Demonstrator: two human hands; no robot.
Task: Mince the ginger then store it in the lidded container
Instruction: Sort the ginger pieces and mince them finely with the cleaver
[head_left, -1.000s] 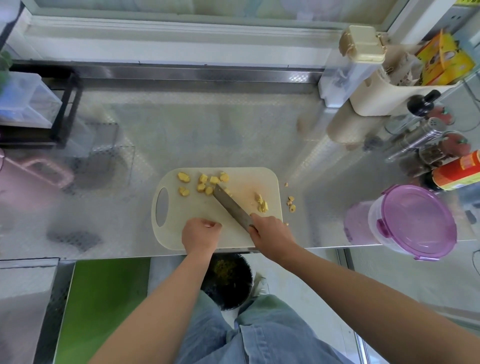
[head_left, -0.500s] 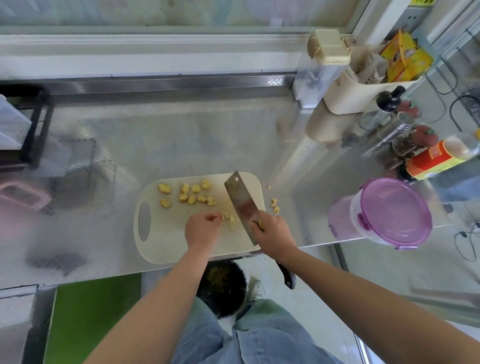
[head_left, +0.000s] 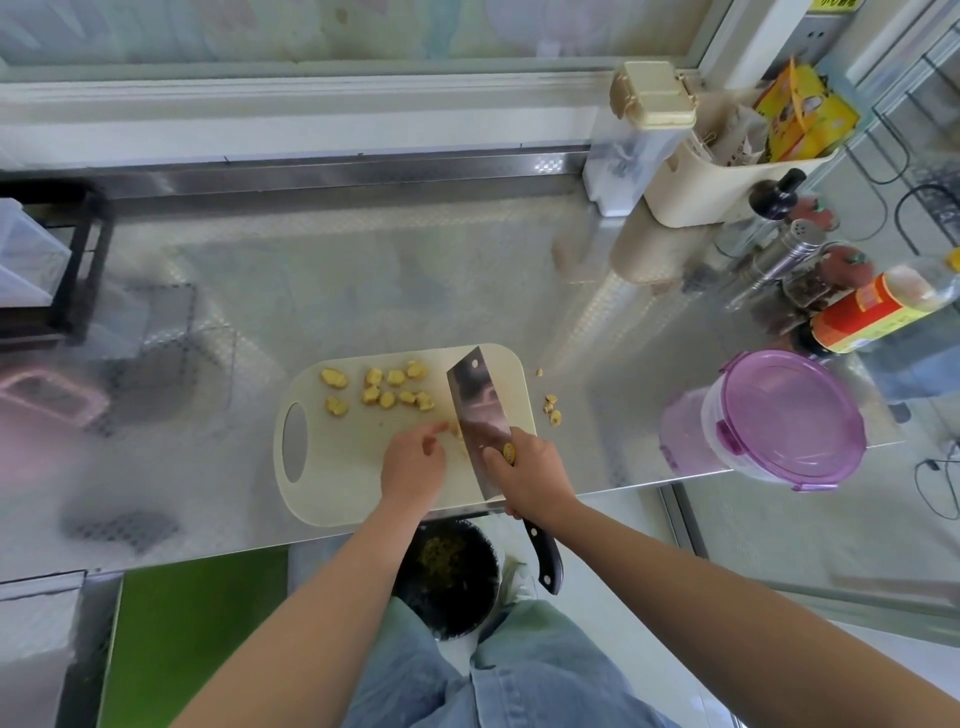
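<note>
The right hand (head_left: 530, 478) is clamped around the top of the handle of a broad steel cleaver with a black handle (head_left: 478, 410), whose blade stands over the right half of a cream plastic cutting board with an oval grip hole (head_left: 311, 467). Just beside it, the left hand (head_left: 413, 467) stretches its forefinger to a small yellow bit against the blade; whether it pinches or merely touches that bit I cannot tell. The two hands are close but apart. The chunky yellow ginger pieces (head_left: 387, 389) lie in a loose cluster at the board's far edge, left of the blade, and a few stray ginger crumbs (head_left: 551, 408) sit on the steel desk (head_left: 363, 291) just off the board's right side. The round clear container with a purple clip lid (head_left: 789, 415) stands well apart to the right, its lid on. By my reckoning the ginger is only coarsely cut: fine mincing, opening, filling and closing remain.
</note>
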